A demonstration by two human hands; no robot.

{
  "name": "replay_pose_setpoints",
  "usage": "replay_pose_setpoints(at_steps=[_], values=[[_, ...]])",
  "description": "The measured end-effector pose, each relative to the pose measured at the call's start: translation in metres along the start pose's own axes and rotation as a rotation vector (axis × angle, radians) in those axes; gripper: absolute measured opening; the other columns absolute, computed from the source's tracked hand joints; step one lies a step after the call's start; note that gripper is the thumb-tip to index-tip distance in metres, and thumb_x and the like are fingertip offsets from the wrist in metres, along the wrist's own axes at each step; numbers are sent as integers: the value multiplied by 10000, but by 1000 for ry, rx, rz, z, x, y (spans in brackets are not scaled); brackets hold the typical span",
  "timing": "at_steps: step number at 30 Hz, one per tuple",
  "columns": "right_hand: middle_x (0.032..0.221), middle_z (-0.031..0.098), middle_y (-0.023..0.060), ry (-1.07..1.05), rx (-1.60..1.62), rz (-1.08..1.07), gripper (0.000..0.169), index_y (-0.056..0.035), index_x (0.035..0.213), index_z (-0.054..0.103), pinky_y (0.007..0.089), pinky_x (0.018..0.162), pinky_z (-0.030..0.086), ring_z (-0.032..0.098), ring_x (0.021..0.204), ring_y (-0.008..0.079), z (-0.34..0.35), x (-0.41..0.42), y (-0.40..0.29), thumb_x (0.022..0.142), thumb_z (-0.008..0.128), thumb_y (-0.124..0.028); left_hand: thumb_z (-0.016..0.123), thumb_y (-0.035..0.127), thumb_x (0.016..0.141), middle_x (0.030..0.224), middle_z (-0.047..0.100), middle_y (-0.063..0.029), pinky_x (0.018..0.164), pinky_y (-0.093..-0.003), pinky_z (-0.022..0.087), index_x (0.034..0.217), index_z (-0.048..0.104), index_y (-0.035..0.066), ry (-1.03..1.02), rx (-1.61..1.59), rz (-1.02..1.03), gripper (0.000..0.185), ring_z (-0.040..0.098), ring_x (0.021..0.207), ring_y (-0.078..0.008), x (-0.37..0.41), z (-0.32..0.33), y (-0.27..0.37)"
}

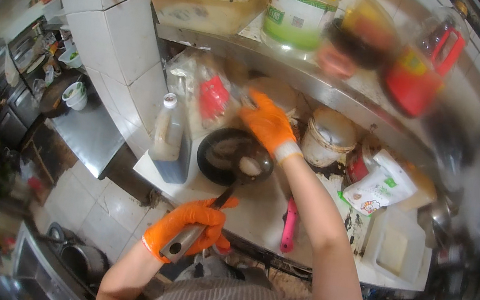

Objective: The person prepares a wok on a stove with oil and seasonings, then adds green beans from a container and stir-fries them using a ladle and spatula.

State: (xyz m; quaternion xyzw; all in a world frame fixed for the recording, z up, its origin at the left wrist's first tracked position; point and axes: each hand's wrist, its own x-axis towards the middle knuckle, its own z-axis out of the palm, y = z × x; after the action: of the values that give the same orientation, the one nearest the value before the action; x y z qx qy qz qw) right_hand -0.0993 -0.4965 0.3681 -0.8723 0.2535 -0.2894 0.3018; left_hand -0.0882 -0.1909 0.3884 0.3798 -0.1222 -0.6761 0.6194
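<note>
My left hand (191, 224), in an orange glove, is closed around the metal handle of a ladle (252, 167). The ladle's bowl is over the right part of a black bowl (220, 154) that stands on the white counter and has dark contents. Beyond the bowl, my right hand (268, 119), also gloved in orange, reaches towards plastic bags (194, 82) with a red packet (214, 97). Its fingertips are blurred, and whether they hold anything is unclear. A plastic jug of dark liquid (172, 144) stands left of the bowl.
A pink-handled tool (289, 227) lies right of the bowl. A dirty white bucket (329, 140), a white pouch (379, 185) and a clear plastic container (394, 247) stand farther right. The steel-edged shelf (289, 69) above holds a bin (204, 12) and large jugs (299, 19). A tiled pillar (121, 39) is at left.
</note>
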Motion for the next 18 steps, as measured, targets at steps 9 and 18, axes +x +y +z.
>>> replay_pose_setpoints(at_steps=[9, 18], values=[[1152, 659, 211, -128, -374, 50, 355, -78, 1193, 597, 478, 913, 492, 625, 1053, 396, -40, 36, 29, 999, 405, -303, 503, 136, 945, 684, 504, -50, 833, -368, 524, 1450, 298, -108, -10, -21, 56, 597, 497, 469, -179, -10, -19, 11], [980, 672, 188, -20, -289, -110, 324, -37, 1113, 627, 427, 735, 523, 636, 819, 339, -15, 39, 56, 1010, 438, -279, 521, 137, 926, 676, 502, -47, 826, -386, 538, 1457, 289, -99, -11, -2, 54, 626, 506, 471, -183, 11, -30, 19]])
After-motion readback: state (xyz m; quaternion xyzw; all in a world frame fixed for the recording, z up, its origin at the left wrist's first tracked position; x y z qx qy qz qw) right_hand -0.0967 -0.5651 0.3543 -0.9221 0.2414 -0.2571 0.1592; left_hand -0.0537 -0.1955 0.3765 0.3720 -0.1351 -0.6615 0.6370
